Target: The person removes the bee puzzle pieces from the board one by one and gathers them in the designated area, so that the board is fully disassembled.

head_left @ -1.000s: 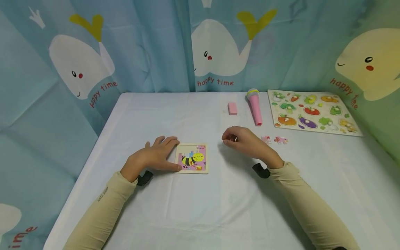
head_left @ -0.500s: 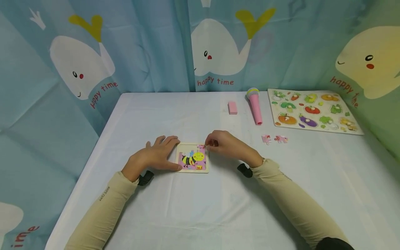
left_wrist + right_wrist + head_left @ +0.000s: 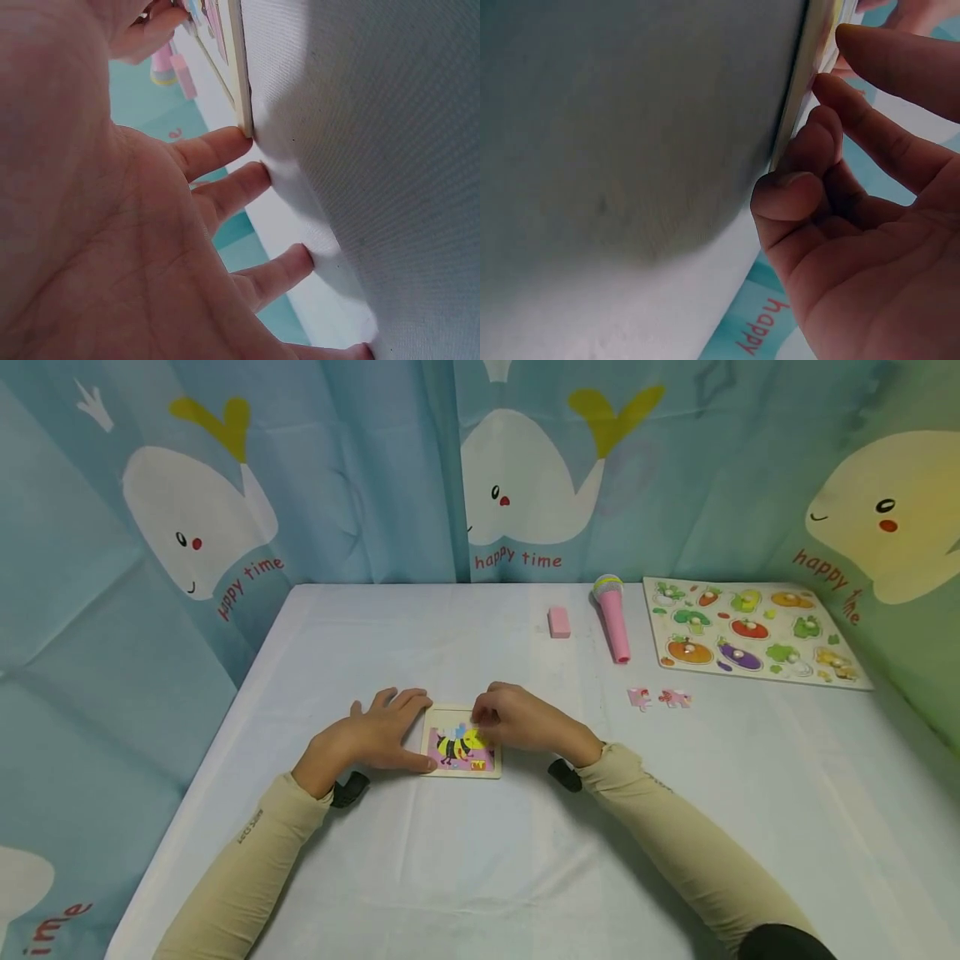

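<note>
A small square bee puzzle (image 3: 455, 752) in a pale wooden frame lies on the table. My left hand (image 3: 375, 733) is spread at its left side, thumb resting on the lower left and index fingertip at the upper-left corner. Bare wood shows along the upper left of the puzzle. My right hand (image 3: 521, 718) covers the upper-right part with curled fingers. In the right wrist view its thumb (image 3: 892, 60) and index finger (image 3: 885, 139) reach the puzzle, tips apart; whether a piece is between them is unclear. Two pink puzzle pieces (image 3: 640, 697) lie to the right.
At the back right lies a vegetable knob-puzzle board (image 3: 753, 631). Left of it are a pink toy microphone (image 3: 614, 620) and a pink block (image 3: 558, 622). A whale-print curtain (image 3: 360, 485) hangs behind the white-covered table (image 3: 465, 868).
My right hand has moved left from beside the puzzle onto its upper-right part. The left hand, the frame and the two loose pieces have stayed in place.
</note>
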Available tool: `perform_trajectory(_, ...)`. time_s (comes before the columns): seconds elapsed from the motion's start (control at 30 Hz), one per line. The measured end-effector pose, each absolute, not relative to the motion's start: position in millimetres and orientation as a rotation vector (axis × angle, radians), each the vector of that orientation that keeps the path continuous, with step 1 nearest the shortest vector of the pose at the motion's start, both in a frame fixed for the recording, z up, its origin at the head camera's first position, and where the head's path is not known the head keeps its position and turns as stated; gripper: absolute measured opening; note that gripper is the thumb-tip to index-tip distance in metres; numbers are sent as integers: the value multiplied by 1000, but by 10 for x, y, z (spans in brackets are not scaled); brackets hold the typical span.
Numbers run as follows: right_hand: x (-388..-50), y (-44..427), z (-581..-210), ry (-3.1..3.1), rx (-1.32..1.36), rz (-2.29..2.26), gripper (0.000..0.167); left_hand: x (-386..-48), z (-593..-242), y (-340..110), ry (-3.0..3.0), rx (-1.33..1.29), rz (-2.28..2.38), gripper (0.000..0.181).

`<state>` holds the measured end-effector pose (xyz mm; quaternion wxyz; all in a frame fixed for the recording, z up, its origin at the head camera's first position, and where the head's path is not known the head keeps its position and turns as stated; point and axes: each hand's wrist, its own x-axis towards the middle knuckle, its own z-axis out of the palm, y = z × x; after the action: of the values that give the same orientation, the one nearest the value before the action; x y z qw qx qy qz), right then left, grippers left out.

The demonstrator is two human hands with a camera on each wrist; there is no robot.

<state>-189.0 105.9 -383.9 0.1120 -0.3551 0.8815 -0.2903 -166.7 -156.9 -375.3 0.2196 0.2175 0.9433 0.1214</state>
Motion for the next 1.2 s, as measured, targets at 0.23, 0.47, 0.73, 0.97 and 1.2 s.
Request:
perform_trajectory(0.23,-1852,1025,-3840,2598,-1018,-845,9,-1657,-3749,-1565,2613,611,339,100)
perform_trajectory(0.47,-1832,1015,-3873,2603,-980,-882,10,-1664,-3776,-1583,2617,610,340,99)
perform_trajectory(0.73,-1808,1008,-3884,2615,-998,-927,12,-1661,-3777,-1588,2619,604,344,99)
perform_trajectory(0.97,-1816,1027,-3840,2649,-969,-885,14,-1653,-3755,-1577,2614,604,361,98)
perform_trajectory(1.2,-1838,1059,-3793,2666,-931,-954,17,-1663,-3755,-1577,2616,608,346,98)
